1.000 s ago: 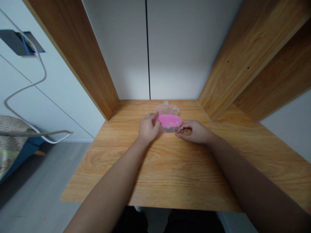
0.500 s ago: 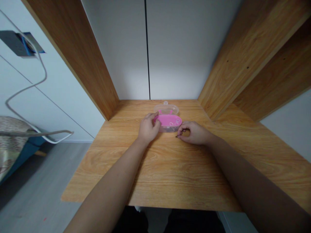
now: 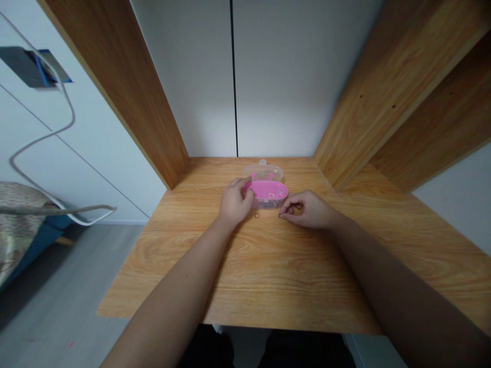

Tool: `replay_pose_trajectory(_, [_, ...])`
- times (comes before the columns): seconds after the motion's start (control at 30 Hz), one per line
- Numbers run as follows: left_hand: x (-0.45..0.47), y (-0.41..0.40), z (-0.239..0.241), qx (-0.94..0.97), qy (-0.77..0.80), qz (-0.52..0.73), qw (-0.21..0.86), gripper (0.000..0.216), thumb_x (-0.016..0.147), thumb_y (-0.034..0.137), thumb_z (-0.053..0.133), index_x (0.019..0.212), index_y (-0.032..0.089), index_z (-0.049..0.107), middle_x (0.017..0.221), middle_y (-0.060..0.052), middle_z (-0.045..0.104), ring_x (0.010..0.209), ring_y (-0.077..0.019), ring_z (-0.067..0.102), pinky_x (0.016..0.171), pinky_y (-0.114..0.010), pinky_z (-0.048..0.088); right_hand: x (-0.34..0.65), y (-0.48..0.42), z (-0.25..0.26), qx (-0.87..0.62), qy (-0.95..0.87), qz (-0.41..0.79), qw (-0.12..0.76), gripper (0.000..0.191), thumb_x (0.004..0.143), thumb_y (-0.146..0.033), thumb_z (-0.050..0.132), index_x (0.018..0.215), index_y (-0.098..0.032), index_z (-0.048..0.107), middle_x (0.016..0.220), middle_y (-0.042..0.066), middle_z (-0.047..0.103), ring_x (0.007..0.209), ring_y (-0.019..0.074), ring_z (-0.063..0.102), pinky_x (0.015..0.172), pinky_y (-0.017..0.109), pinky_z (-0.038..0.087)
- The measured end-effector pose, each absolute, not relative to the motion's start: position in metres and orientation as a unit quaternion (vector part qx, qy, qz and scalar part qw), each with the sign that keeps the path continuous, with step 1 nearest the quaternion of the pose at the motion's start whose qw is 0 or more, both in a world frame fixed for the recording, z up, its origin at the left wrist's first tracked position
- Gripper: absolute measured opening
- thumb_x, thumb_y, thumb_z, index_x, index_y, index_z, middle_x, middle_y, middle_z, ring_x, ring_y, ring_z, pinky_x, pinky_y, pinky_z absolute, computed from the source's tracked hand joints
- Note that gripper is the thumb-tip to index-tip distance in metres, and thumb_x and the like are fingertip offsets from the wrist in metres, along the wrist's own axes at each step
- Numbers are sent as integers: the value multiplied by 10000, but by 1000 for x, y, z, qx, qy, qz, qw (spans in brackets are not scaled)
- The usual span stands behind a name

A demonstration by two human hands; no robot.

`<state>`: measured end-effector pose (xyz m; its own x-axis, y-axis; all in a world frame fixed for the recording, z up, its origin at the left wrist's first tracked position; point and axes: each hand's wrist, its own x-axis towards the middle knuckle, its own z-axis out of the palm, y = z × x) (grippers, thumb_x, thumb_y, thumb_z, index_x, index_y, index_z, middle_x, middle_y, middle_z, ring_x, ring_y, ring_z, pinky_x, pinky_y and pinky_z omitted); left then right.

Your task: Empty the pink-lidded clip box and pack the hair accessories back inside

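A small oval box (image 3: 264, 190) with a pink top and a clear lower part sits on the wooden table. Its clear lid (image 3: 273, 170) is swung back behind it. My left hand (image 3: 235, 202) grips the box's left end, thumb over the pink top. At the front right corner, my right hand (image 3: 305, 208) has thumb and fingertips pinched together around a tiny dark item, mostly hidden, perhaps a ring. A thin dark ring (image 3: 257, 215) lies on the wood in front of the box. Pale rings (image 3: 276, 193) show on the right part of the pink top.
The table (image 3: 284, 276) ends in a front edge close to my body. Wooden side panels (image 3: 148, 102) and a pale back panel (image 3: 280, 92) enclose its far end. On the left, a white cable (image 3: 42, 137) hangs before a wall, above a grey floor (image 3: 99, 266).
A thin dark ring now lies on the table before the box, where bare wood was before. The right hand's pinch has shifted very slightly; the left hand keeps its hold.
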<state>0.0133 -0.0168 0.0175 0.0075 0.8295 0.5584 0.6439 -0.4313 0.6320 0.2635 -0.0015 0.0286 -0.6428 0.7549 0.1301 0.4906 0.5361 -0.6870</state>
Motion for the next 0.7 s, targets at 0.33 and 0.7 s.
replay_pose_trajectory(0.33, [12, -13, 14, 700, 527, 474, 94, 393, 865, 193, 521, 1209, 138, 705, 1122, -109, 726, 1046, -238, 684, 977, -376, 537, 228, -29, 41, -291, -930, 117, 189, 158, 941, -294, 596, 940, -246, 747, 882, 9, 779, 721, 154, 688, 669, 281, 490])
replay_pose_trajectory(0.7, [12, -15, 14, 700, 524, 475, 100, 394, 873, 189, 512, 1215, 123, 697, 1122, -117, 724, 1057, -242, 677, 985, -382, 530, 210, -34, 34, -269, -946, 97, 155, 163, 948, -227, 570, 966, -230, 731, 1015, 29, 784, 894, 197, 723, 769, 311, 515])
